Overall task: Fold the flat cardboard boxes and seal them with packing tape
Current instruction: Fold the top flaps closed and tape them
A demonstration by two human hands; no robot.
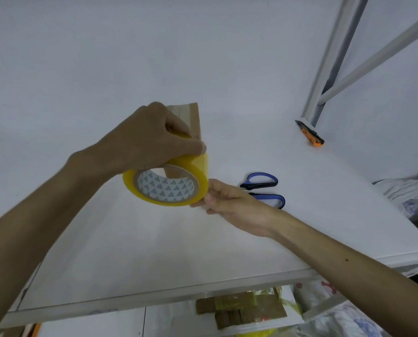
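— What is showing of the person?

— Two arms are showing bare: the left forearm [45, 215] in the lower left of the frame, and the right forearm [363, 271] in the lower right, both uncovered right to the picture's edges.

— Any markings?

— A small dark spot [347, 260] is sitting on the right forearm. The left hand [152, 139] and right hand [229, 203], near mid-frame, are showing bare fingers too.

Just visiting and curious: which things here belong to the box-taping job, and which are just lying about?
In use: roll of tape, held by left hand and right hand; cardboard box behind it.
Lying untouched: scissors and orange cutter on the table; taped boxes and bags below.
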